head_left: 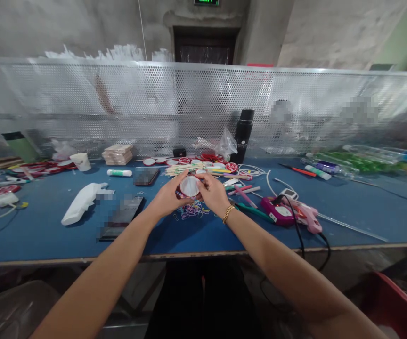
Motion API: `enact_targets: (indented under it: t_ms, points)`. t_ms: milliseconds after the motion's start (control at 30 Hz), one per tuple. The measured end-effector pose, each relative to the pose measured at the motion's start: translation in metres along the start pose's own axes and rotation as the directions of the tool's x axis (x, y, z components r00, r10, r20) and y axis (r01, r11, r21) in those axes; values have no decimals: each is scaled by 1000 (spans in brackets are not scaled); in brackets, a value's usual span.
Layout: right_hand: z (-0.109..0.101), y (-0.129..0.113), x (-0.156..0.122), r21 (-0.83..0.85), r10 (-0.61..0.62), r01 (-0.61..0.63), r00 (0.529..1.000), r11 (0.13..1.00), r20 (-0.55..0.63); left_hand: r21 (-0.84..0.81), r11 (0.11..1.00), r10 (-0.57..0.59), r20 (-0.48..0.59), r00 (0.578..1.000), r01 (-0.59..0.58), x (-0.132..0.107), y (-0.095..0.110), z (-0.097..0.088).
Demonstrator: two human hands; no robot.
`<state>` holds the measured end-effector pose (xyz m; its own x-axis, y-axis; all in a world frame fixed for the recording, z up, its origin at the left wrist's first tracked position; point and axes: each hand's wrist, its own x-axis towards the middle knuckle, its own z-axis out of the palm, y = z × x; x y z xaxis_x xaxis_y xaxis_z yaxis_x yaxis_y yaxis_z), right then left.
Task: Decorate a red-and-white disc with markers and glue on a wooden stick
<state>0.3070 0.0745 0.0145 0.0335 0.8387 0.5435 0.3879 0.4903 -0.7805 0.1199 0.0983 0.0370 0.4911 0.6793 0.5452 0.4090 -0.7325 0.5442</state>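
Note:
Between my two hands is a round, whitish disc with a dark red rim (189, 187), held up over the blue table. Fingers of my left hand (170, 195) wrap its left edge. On the other side my right hand (213, 192), with a gold bracelet at the wrist, pinches the upper right edge. Just below lies a loose heap of small pastel-coloured clips (192, 210). Behind the hands are a pile of pale sticks (185, 168) and several red-and-white round pieces (231, 167).
A pink glue gun (309, 217) with cables and a magenta box (277, 212) lie to the right. Left are a phone (124, 219), a crumpled white wrapper (85, 202) and a glue stick (119, 173). A black bottle (243, 136) stands before a perforated metal screen (136, 103).

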Motion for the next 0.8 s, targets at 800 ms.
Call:
enact_targets:
  t_ms: [800]
  points:
    - [-25, 9, 43, -194, -106, 155, 965, 969, 239, -230, 950, -227, -50, 973, 210, 26, 6, -4]
